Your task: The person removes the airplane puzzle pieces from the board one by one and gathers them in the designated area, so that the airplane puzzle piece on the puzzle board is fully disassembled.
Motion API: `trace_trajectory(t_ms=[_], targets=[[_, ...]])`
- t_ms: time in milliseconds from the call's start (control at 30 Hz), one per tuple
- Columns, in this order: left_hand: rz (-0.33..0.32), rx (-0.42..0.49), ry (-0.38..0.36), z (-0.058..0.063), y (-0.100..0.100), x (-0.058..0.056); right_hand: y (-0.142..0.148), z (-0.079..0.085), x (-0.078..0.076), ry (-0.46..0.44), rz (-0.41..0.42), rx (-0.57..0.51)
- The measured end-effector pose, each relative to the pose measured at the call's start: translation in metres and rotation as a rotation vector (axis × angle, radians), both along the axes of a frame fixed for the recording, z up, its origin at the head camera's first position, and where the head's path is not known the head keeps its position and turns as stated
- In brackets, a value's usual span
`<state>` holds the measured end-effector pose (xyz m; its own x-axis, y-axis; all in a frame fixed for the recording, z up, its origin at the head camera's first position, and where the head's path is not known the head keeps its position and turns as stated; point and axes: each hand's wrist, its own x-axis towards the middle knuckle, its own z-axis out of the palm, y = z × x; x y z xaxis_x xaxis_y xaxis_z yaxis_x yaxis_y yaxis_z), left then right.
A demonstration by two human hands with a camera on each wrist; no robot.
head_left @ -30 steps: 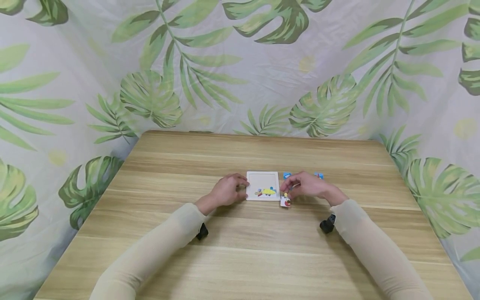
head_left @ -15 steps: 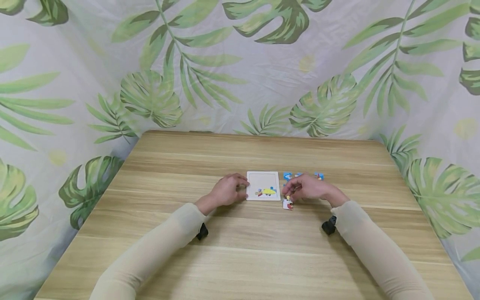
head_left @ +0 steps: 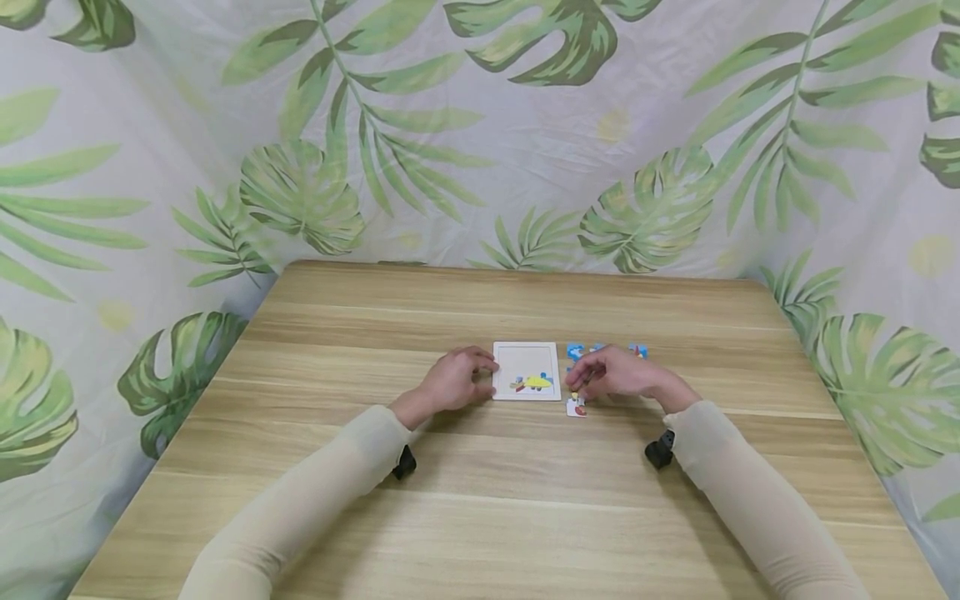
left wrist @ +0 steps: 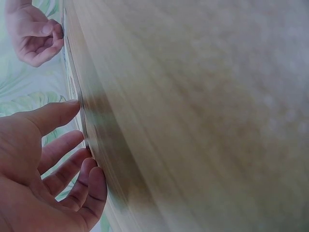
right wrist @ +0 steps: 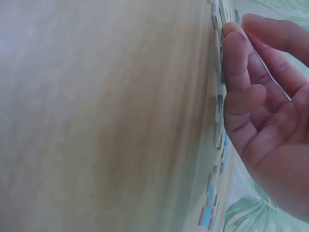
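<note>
A square white puzzle tray (head_left: 525, 345) lies flat on the table. Several joined pieces with a yellow shape (head_left: 537, 383) sit in its near right corner. My left hand (head_left: 456, 379) rests against the tray's left edge, thumb and fingertips touching the rim with loosely bent fingers. Just right of the tray, my right hand (head_left: 617, 372) pinches a small white puzzle piece (head_left: 576, 408) with red and yellow print. In the right wrist view, the fingers of the right hand (right wrist: 270, 106) are curled, and a thin pale edge shows between them.
Several blue puzzle pieces (head_left: 574, 351) lie right of the tray, partly hidden by the right hand; another blue piece (head_left: 637, 352) shows beyond it. The wooden table (head_left: 480, 517) meets a leaf-print cloth (head_left: 420, 167) at the back.
My right hand has drawn the white piece slightly right, away from the tray's edge, uncovering more blue pieces; lately the piece has turned or tilted a little. The left hand and tray stay put.
</note>
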<state>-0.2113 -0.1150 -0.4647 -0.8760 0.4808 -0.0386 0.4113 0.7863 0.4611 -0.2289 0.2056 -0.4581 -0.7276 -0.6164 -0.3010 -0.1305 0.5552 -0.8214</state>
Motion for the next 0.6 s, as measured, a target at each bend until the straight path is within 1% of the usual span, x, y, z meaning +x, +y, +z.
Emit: trace_trajectory(t_ms=[100,267,467,600], targets=[[-0.002,-0.001,0.004,0.0,0.0,0.0,-0.001,0.003,0.0,-0.007,-0.003,-0.002],[-0.007,0.002,0.008,0.001,0.0,0.0,-0.006,0.007,-0.002,0.013,-0.029,0.011],[-0.01,-0.001,0.007,0.002,-0.001,0.0,-0.017,0.01,-0.004,0.037,-0.046,0.01],[-0.011,0.003,0.007,0.001,-0.001,0.001,-0.026,0.012,-0.005,0.047,-0.051,0.032]])
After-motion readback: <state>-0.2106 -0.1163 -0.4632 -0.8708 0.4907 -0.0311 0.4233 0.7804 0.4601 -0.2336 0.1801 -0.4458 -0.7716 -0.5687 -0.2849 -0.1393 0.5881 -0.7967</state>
